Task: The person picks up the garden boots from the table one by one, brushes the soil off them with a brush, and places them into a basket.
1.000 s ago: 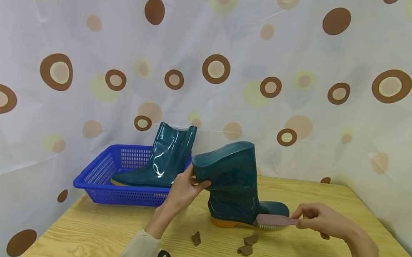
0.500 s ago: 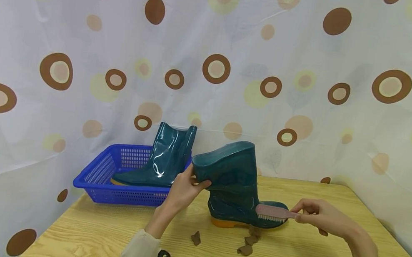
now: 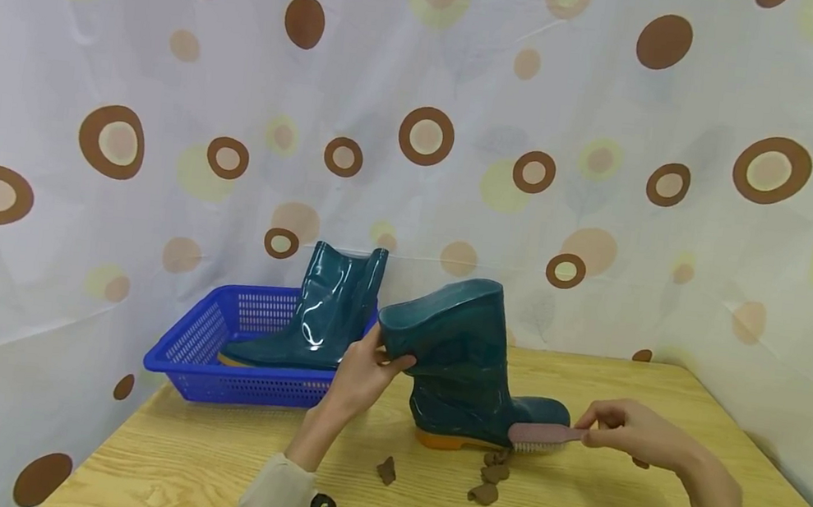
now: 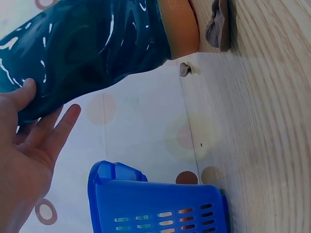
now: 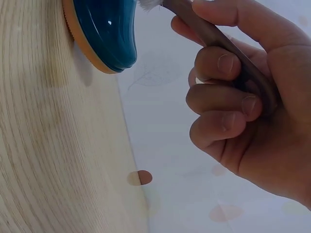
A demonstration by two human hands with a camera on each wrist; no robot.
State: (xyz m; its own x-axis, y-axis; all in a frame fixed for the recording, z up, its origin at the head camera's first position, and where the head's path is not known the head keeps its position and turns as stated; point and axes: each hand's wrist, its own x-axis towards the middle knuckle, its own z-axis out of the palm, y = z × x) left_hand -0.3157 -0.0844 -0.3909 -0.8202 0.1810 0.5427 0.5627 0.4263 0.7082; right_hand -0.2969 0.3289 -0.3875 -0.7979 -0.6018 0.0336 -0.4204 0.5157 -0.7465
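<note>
A dark teal rubber boot [image 3: 464, 375] with an orange sole stands on the wooden table, toe to the right. My left hand [image 3: 362, 373] grips the back of its shaft near the top, thumb outside; in the left wrist view the hand [image 4: 29, 150] holds the glossy shaft [image 4: 92, 48]. My right hand [image 3: 644, 434] holds a pink brush [image 3: 539, 434] by its handle, its pale bristles down along the near side of the boot's foot. Curled fingers wrap the handle [image 5: 218, 39] in the right wrist view, where the boot's toe [image 5: 109, 34] shows to the left.
A blue perforated basket [image 3: 251, 386] stands behind and to the left, with a second teal boot [image 3: 329, 311] in it. Several brown clumps [image 3: 493, 473] lie in front of the boot, and another clump [image 3: 387, 470] lies further left. A patterned curtain [image 3: 412, 204] hangs behind the table.
The brush has gone up the boot's side and back down towards the sole. More brown bits now lie on the table below it. The left hand and boot have stayed put.
</note>
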